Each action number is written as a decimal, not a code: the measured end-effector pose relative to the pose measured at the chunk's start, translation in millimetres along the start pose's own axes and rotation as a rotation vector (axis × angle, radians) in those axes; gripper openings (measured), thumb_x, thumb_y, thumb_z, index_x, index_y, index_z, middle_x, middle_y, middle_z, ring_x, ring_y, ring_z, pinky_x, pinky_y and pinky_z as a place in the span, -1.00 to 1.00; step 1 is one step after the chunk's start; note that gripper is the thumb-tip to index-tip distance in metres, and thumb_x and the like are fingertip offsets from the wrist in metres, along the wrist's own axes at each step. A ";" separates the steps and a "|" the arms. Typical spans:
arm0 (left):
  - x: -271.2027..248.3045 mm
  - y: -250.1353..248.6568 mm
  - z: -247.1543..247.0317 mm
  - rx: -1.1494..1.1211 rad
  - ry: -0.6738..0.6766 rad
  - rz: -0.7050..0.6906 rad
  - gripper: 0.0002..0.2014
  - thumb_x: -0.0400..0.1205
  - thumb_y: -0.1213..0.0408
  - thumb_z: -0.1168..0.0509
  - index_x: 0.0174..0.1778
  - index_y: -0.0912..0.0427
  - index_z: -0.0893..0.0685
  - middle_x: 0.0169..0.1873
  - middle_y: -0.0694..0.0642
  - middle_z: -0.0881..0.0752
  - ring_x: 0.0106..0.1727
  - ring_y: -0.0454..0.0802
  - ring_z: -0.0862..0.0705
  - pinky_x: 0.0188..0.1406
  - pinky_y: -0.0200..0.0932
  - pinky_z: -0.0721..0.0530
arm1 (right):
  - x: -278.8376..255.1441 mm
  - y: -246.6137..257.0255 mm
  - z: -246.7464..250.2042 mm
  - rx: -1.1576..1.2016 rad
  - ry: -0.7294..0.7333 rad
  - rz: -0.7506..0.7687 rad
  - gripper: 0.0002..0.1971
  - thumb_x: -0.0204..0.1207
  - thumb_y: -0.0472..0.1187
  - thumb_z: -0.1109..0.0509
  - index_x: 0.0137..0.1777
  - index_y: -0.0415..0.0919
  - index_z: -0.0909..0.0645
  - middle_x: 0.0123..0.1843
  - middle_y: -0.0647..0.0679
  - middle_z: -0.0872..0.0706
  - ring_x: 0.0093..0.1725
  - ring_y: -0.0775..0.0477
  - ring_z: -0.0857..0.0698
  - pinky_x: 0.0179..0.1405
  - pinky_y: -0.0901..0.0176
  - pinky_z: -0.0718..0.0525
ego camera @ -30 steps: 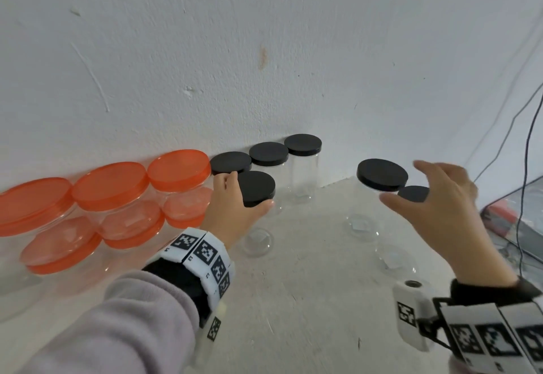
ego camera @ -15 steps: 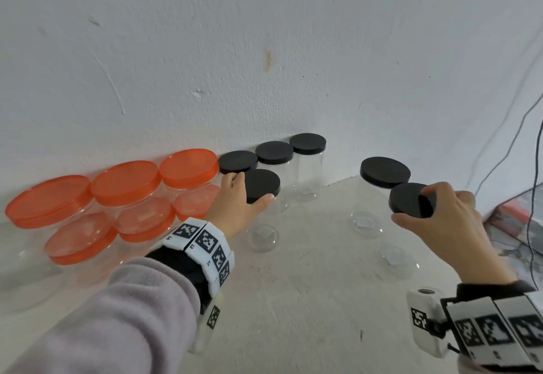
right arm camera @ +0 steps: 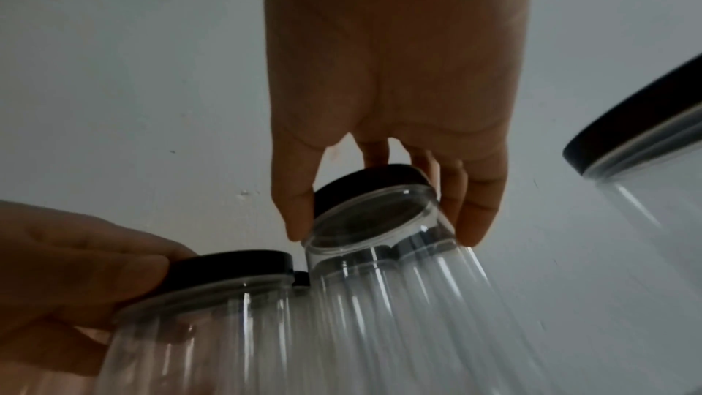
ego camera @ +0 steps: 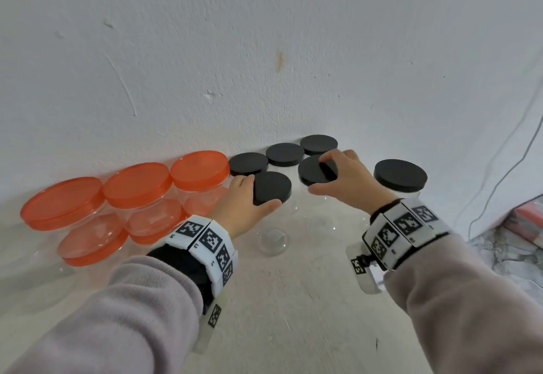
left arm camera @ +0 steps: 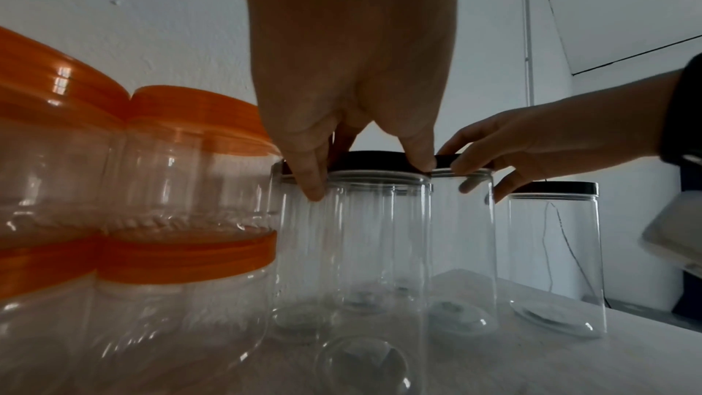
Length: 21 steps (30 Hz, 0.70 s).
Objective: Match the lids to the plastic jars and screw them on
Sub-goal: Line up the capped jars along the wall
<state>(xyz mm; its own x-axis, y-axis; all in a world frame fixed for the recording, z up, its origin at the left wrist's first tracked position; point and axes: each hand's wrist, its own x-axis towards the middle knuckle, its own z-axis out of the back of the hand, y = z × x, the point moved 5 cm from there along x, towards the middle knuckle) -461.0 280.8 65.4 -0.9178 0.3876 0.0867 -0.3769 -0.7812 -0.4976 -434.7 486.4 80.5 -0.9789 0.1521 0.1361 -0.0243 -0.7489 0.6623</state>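
- My left hand (ego camera: 245, 204) has its fingers curled round a black lid (ego camera: 271, 187) that sits on top of a tall clear jar (left arm camera: 376, 251) — thumb on the near edge, fingers on the far edge.
- My right hand (ego camera: 349, 181) pinches a second black lid (ego camera: 316, 169) by its rim, on a second clear jar (right arm camera: 399, 266) just beside the first one. From my right wrist this jar looks tilted, but that camera bends things a lot, so I cannot be sure.
- I think both lids are on their jars, but I cannot tell if they are screwed tight yet. My guess is that this is the twisting step.
- Three more black-lid jars (ego camera: 283, 153) stand in a row by the wall, right behind my hands. One more black-lid jar (ego camera: 400, 175) stands off to the right, apart from the rest.
- On the left are the wide jars with orange lids (ego camera: 136, 184) — stacked two high, and every one I can see has a lid on.
- I see no loose lids and no open jars anywhere. So I think the job is almost done, with only these two lids left to tighten.
- The jars stand on a pale, rough table (ego camera: 293, 300) with small marks and scratches in it.
- Behind is a white wall (ego camera: 264, 35) with a few chips and one small brown spot.
- A thin dark wire (ego camera: 499, 156) hangs down the wall on the right, and something pink and grey lies low in that corner; I cannot tell what it is.
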 end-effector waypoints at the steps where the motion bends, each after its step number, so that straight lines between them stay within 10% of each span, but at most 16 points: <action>1: 0.2 0.1 0.5 -0.002 -0.001 -0.002 -0.32 0.60 -0.14 -0.29 0.55 0.15 -0.33 0.44 0.10 -0.40 0.39 -0.02 -0.45 0.22 -0.23 -0.41 | 5.8 -0.2 -4.0 0.005 0.013 0.003 -0.40 0.34 -0.01 -0.57 0.34 -0.02 -0.42 0.21 0.00 -0.34 0.18 -0.08 -0.47 0.04 0.18 -0.50; 15: 2.5 -0.7 2.8 -0.071 -0.039 -0.043 -0.32 0.54 -0.11 -0.38 0.50 0.14 -0.39 0.44 0.07 -0.42 0.42 -0.03 -0.44 0.40 0.03 -0.50 | 32.2 -7.0 -21.8 0.010 0.115 0.046 -0.40 0.32 -0.04 -0.60 0.33 -0.02 -0.44 0.26 0.00 -0.37 0.13 0.03 -0.47 -0.21 0.42 -0.41; 21: 0.6 -1.0 2.4 -0.093 -0.050 -0.040 -0.35 0.54 -0.10 -0.38 0.48 0.14 -0.42 0.40 0.07 -0.46 0.38 -0.03 -0.48 0.37 0.02 -0.52 | 26.1 -2.4 -12.9 -0.066 0.163 0.052 -0.26 0.35 0.06 -0.58 0.48 -0.03 -0.34 0.36 -0.02 -0.34 0.23 -0.01 -0.45 0.10 0.23 -0.47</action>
<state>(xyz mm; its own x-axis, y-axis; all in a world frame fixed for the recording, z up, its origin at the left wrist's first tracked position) -461.4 280.6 68.0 -0.9080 0.3911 0.1502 -0.4027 -0.7160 -0.5702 -462.8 483.9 72.9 -0.9990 0.0090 0.0442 0.0196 -0.7948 0.6065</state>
